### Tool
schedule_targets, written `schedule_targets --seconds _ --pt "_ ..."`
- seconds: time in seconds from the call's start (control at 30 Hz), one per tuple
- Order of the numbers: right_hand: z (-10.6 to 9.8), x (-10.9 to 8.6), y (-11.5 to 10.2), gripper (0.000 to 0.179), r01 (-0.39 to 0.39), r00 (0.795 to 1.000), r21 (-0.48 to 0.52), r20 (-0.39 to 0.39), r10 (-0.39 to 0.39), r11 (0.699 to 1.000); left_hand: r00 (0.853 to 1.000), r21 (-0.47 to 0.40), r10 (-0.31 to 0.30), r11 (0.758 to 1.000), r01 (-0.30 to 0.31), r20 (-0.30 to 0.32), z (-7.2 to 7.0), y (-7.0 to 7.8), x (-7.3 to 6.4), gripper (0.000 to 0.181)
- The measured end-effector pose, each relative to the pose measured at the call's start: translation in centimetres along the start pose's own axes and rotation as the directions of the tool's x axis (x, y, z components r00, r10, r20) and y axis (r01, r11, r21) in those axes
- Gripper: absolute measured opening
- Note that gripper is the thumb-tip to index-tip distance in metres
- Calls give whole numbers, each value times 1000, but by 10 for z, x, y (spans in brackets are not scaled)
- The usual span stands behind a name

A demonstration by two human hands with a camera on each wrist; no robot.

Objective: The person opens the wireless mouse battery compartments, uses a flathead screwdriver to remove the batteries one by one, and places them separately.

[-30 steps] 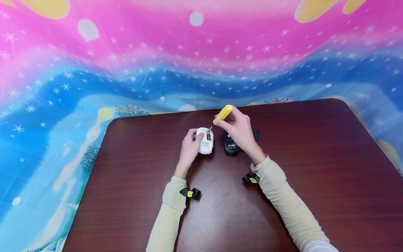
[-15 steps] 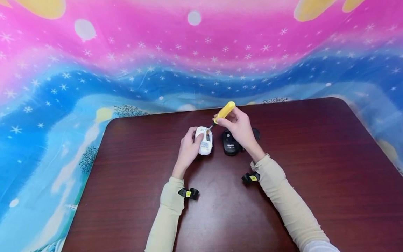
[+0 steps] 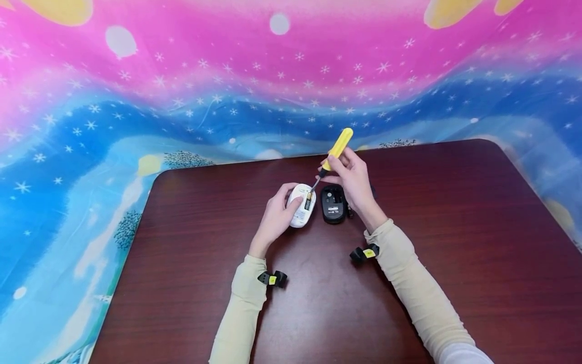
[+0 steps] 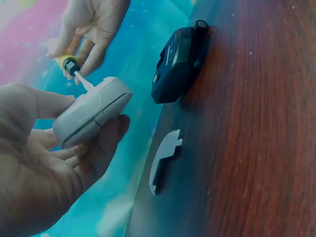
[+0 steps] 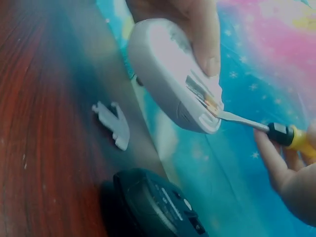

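Note:
My left hand [image 3: 276, 213] grips a white computer mouse [image 3: 300, 218] with its underside up, thumb across the bottom. A battery [image 3: 307, 203] lies in the mouse's uncovered compartment. With my right hand [image 3: 357, 183] I hold a screwdriver [image 3: 340, 147] by its yellow handle, slanting down to the left. In the right wrist view, the flat tip of the screwdriver [image 5: 242, 120] is at the battery's copper-coloured end [image 5: 211, 104], by the rim of the compartment. The left wrist view shows the mouse [image 4: 94, 116] held above the table, between thumb and fingers.
A black mouse [image 3: 333, 205] lies underside up on the dark red-brown table [image 3: 191, 253], just right of the white one. On the tabletop nearby rests a loose white battery cover [image 4: 165, 158]. A patterned cloth [image 3: 254, 101] hangs behind the table's far edge.
The white mouse has shifted slightly right and turned a little clockwise. My right hand has moved up and right, so the screwdriver handle sits higher. Its tip stays at the battery's end.

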State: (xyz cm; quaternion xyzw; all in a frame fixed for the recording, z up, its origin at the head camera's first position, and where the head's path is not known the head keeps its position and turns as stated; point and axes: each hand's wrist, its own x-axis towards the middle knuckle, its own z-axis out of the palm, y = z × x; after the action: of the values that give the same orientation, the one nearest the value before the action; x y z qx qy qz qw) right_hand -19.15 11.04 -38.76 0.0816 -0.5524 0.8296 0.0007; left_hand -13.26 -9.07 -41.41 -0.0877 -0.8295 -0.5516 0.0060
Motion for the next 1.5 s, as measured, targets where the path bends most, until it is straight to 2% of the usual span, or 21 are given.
schedule_targets --seconds 0.13,0.23,0.47,0.63,0.9,1.13,1.5 --pt "-8 2 -6 16 -92 990 118 -96 103 989 999 -20 22 1000 -22 -33 1 1 1 35" --pt "-14 3 -13 15 -119 978 153 -151 142 981 997 -51 30 998 -33 -76 0 1 2 36" --pt "-29 3 -31 16 -124 977 25 -171 127 992 994 -111 8 994 -20 -106 -1 0 4 36" --pt "-37 3 -37 23 -122 980 14 -157 122 992 995 -149 -1 989 -15 -103 1 -2 4 35" --pt "-50 0 -49 12 -135 976 -6 -171 132 991 993 -182 -19 983 -3 -119 1 -3 4 35" --pt "-69 -3 -61 14 -151 971 -121 -205 124 981 991 -198 -39 980 13 -129 -1 -3 3 35" --pt "-99 -8 -71 34 -195 966 -230 -212 146 954 990 -196 -47 980 21 -131 -3 -6 3 35"
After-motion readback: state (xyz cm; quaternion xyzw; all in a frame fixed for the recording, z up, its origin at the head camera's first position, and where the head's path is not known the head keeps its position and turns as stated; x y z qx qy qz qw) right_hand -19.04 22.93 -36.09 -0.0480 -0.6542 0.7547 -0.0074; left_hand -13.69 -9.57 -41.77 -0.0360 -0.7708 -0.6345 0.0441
